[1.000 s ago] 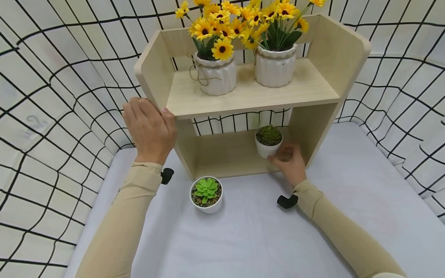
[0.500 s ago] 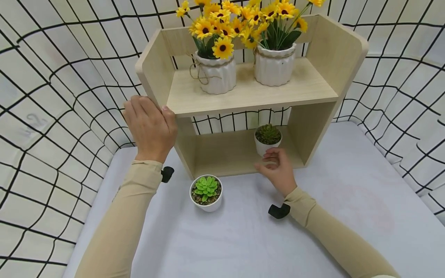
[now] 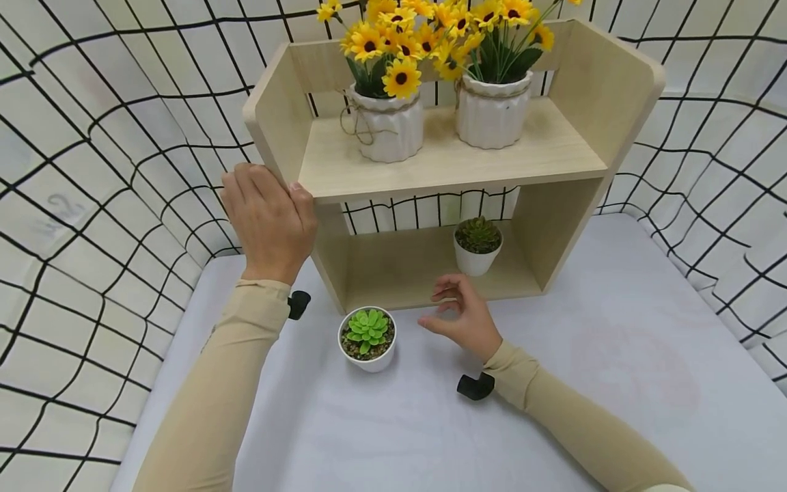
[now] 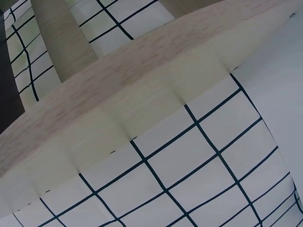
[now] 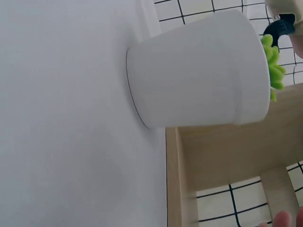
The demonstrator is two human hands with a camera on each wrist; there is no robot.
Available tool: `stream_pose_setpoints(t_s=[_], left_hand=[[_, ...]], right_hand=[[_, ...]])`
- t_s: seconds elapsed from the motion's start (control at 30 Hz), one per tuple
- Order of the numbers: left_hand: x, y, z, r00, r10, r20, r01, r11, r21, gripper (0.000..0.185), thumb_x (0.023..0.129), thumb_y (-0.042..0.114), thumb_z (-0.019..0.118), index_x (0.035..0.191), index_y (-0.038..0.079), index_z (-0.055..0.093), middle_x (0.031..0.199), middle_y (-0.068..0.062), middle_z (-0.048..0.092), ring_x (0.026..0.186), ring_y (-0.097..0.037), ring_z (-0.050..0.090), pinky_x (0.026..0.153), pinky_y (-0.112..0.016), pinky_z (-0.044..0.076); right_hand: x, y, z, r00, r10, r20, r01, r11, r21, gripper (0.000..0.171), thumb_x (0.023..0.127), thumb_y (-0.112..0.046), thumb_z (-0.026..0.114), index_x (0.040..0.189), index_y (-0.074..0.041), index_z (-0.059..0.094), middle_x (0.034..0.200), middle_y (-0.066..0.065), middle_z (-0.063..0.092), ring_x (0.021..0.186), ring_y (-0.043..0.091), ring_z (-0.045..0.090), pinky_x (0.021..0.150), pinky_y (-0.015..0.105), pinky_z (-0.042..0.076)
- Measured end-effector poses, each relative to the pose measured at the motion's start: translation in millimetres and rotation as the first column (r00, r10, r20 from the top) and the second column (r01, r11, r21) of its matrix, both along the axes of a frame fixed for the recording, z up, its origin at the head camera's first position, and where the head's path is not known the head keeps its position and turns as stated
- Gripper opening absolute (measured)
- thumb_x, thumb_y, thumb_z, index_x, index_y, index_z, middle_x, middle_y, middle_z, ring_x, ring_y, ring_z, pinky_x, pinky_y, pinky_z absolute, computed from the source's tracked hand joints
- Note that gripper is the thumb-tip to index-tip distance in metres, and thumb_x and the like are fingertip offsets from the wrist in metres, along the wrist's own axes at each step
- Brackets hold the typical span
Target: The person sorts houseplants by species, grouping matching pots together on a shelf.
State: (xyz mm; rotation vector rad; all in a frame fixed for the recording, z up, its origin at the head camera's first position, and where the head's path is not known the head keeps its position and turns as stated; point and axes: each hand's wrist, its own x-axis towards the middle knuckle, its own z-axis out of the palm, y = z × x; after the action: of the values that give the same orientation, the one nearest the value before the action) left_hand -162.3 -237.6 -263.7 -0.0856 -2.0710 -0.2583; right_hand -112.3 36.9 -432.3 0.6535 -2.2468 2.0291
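Observation:
A small two-tier wooden shelf [image 3: 451, 176] stands on the white surface. My left hand [image 3: 270, 222] grips the front edge of its left side panel, thumb on the inner side and fingers round the outside. On the lower tier, near the right wall, sits a dark green succulent in a white pot [image 3: 477, 246]. A bright green succulent in a white pot [image 3: 368, 339] stands on the white surface before the shelf's left end; its pot [image 5: 203, 71] fills much of the right wrist view. Between the two pots my right hand [image 3: 462, 314] holds nothing, its fingers parted and loosely bent.
Two white ribbed pots [image 3: 390, 130] of yellow artificial sunflowers [image 3: 402, 76] stand on the upper tier. A black wire grid [image 3: 111, 225] with pale sheeting behind it encloses the back and sides. White cloth [image 3: 393, 437] covers the surface in front of the shelf.
My right hand has let go of the dark green succulent's pot and moved left and toward the front. That pot stays on the lower tier. My left hand keeps its grip on the shelf.

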Motion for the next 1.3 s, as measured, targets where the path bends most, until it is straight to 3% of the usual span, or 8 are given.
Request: stream_pose_setpoints(t_s=[0.33, 0.67, 0.83, 1.1, 1.3], left_hand=[[0.1, -0.4, 0.2, 1.0, 0.007, -0.011, -0.007, 1.0, 0.002, 0.038, 0.098, 0.028, 0.032, 0.107, -0.006, 0.046, 0.101, -0.028, 0.047, 0.092, -0.042, 0.037, 0.083, -0.051, 0.028], [0.3, -0.1, 0.5, 1.0, 0.007, -0.002, -0.007, 1.0, -0.007, 0.038, 0.099, 0.028, 0.031, 0.107, -0.006, 0.045, 0.101, -0.028, 0.046, 0.092, -0.042, 0.037, 0.083, -0.05, 0.028], [0.2, 0.2, 0.4, 1.0, 0.008, 0.002, -0.008, 1.0, -0.003, 0.039, 0.099, 0.029, 0.031, 0.108, -0.006, 0.045, 0.101, -0.028, 0.046, 0.093, -0.042, 0.037, 0.084, -0.05, 0.028], [-0.3, 0.6, -0.3, 1.0, 0.011, 0.004, -0.011, 1.0, -0.005, 0.039, 0.099, 0.029, 0.031, 0.109, -0.006, 0.045, 0.101, -0.028, 0.046, 0.093, -0.042, 0.037, 0.084, -0.05, 0.028], [-0.1, 0.6, -0.2, 1.0, 0.011, 0.006, -0.011, 1.0, -0.006, 0.039, 0.099, 0.029, 0.031, 0.109, -0.006, 0.045, 0.101, -0.027, 0.046, 0.093, -0.042, 0.037, 0.084, -0.05, 0.028]], right_hand=[[7.4, -24.3, -1.4, 0.994, 0.111, 0.005, -0.111, 0.993, 0.044, 0.079, 0.07, -0.002, 0.091, 0.137, -0.003, 0.049, 0.126, 0.031, 0.058, 0.113, 0.045, 0.062, 0.093, 0.029, 0.056], [14.8, -47.0, -7.4, 0.984, 0.177, -0.03, -0.171, 0.974, 0.146, 0.088, 0.065, -0.01, 0.096, 0.139, 0.002, 0.05, 0.126, 0.018, 0.062, 0.111, 0.029, 0.064, 0.092, 0.04, 0.057], [15.7, -55.5, -10.5, 0.979, 0.202, -0.026, -0.196, 0.968, 0.155, 0.093, 0.064, -0.011, 0.097, 0.142, 0.002, 0.048, 0.131, 0.016, 0.059, 0.114, 0.029, 0.062, 0.092, 0.045, 0.057], [17.6, -64.9, -11.1, 0.976, 0.217, 0.031, -0.219, 0.956, 0.197, 0.101, 0.062, -0.016, 0.098, 0.146, -0.001, 0.044, 0.142, 0.015, 0.052, 0.125, 0.029, 0.057, 0.101, 0.035, 0.052], [17.0, -68.7, -13.9, 0.974, 0.226, 0.029, -0.227, 0.949, 0.218, 0.108, 0.06, -0.02, 0.1, 0.149, -0.001, 0.041, 0.143, 0.014, 0.051, 0.129, 0.027, 0.055, 0.108, 0.038, 0.049]])
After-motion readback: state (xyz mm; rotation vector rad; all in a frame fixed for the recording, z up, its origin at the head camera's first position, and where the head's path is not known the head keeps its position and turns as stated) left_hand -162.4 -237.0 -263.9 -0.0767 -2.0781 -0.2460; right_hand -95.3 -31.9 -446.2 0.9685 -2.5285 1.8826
